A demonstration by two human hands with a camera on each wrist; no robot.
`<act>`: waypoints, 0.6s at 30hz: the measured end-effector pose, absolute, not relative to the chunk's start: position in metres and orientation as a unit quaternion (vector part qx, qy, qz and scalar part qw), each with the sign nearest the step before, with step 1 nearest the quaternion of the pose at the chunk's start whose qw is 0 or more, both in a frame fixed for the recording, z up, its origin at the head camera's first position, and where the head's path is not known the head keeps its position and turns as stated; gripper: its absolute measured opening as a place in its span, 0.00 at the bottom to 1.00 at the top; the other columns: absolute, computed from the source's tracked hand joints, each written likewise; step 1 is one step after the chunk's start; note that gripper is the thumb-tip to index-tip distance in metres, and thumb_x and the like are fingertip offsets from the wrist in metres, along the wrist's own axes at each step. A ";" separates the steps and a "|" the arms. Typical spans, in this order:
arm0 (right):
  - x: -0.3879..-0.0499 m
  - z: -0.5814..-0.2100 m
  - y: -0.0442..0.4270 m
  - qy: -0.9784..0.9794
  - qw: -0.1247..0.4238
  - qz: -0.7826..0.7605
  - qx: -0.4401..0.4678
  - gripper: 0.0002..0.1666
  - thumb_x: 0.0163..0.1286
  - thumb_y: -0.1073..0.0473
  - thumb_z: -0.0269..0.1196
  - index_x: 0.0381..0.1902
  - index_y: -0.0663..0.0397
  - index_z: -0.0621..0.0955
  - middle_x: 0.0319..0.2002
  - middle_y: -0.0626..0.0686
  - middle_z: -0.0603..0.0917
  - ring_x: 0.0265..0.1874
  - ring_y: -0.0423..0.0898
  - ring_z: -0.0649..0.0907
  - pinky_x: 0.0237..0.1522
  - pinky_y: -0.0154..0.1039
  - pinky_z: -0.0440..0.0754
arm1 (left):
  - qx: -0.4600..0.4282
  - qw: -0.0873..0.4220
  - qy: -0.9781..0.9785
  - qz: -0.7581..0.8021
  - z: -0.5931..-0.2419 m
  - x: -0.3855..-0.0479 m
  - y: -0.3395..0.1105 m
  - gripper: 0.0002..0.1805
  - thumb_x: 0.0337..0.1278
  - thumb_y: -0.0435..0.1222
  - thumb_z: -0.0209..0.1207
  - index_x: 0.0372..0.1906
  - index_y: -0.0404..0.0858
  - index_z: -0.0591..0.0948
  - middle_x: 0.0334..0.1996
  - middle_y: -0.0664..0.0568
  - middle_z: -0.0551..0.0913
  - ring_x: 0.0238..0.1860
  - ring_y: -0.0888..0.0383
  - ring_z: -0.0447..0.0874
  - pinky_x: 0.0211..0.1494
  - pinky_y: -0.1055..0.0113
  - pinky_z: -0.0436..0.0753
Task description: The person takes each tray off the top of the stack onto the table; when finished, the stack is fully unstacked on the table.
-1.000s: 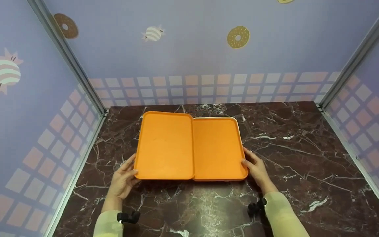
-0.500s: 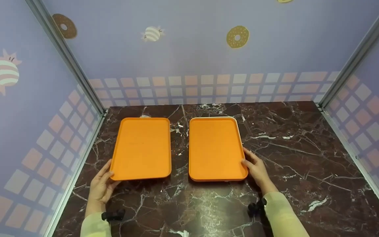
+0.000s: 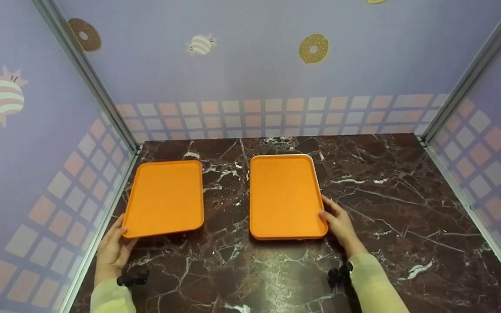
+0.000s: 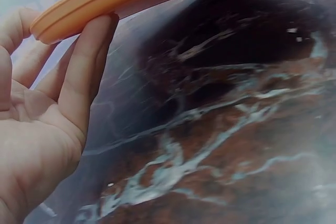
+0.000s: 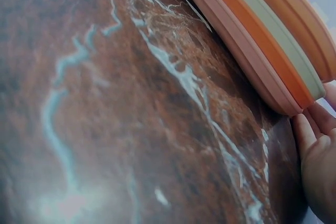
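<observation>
Orange tray (image 3: 165,198) is pinched by your left hand (image 3: 113,250), near corner up off the counter (image 3: 233,269), left of the tray stack (image 3: 286,198). Your right hand (image 3: 342,226) pinches that stack's side. Move slowly, tray flat, fingers clear underneath.

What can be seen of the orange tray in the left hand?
The orange tray is a plastic-looking rectangle with rounded corners, a rim and a ridged outer edge. It is face up, near edge raised off the marbled table; whether its far edge touches is unclear. The left hand grips its near left corner. A tray stack sits to its right.
</observation>
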State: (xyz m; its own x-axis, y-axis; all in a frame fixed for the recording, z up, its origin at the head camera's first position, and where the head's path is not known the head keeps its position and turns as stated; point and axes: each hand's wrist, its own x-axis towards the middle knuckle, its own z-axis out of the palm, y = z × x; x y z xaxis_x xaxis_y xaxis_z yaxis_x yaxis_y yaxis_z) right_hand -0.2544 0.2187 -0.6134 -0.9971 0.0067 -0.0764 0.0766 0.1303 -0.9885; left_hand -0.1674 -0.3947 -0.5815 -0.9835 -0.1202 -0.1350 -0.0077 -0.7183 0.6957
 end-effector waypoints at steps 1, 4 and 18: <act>-0.254 -0.614 0.219 0.753 0.025 -0.657 0.028 0.34 0.75 0.68 0.59 0.77 0.58 0.68 0.75 0.65 0.70 0.72 0.59 0.72 0.51 0.20 0.78 | 0.097 0.033 -0.368 -0.924 -0.581 -0.167 -0.397 0.24 0.78 0.25 0.44 0.52 0.47 0.90 0.46 0.51 0.90 0.42 0.56 0.91 0.44 0.65 0.91; -0.254 -0.614 0.218 0.751 0.023 -0.659 0.033 0.34 0.75 0.68 0.59 0.76 0.59 0.69 0.75 0.65 0.70 0.72 0.58 0.72 0.51 0.21 0.78 | 0.144 0.047 -0.344 -0.927 -0.578 -0.165 -0.405 0.22 0.78 0.27 0.47 0.48 0.46 0.91 0.44 0.53 0.90 0.42 0.58 0.90 0.43 0.65 0.91; -0.254 -0.614 0.219 0.752 0.031 -0.657 0.042 0.33 0.76 0.65 0.59 0.77 0.56 0.69 0.77 0.62 0.69 0.74 0.55 0.70 0.51 0.18 0.75 | 0.354 0.096 -0.357 -0.859 -0.562 -0.162 -0.423 0.13 0.68 0.33 0.63 0.28 0.49 0.90 0.30 0.62 0.89 0.33 0.65 0.89 0.35 0.69 0.90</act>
State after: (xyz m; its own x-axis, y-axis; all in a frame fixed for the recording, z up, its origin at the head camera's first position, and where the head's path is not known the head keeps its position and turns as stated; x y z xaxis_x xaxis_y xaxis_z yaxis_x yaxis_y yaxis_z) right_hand -0.2543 0.2189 -0.6143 -0.9944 0.0228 -0.1027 0.1048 0.1321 -0.9857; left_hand -0.1620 -0.4228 -0.5624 -0.7308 -0.4186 -0.5391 -0.0871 -0.7262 0.6820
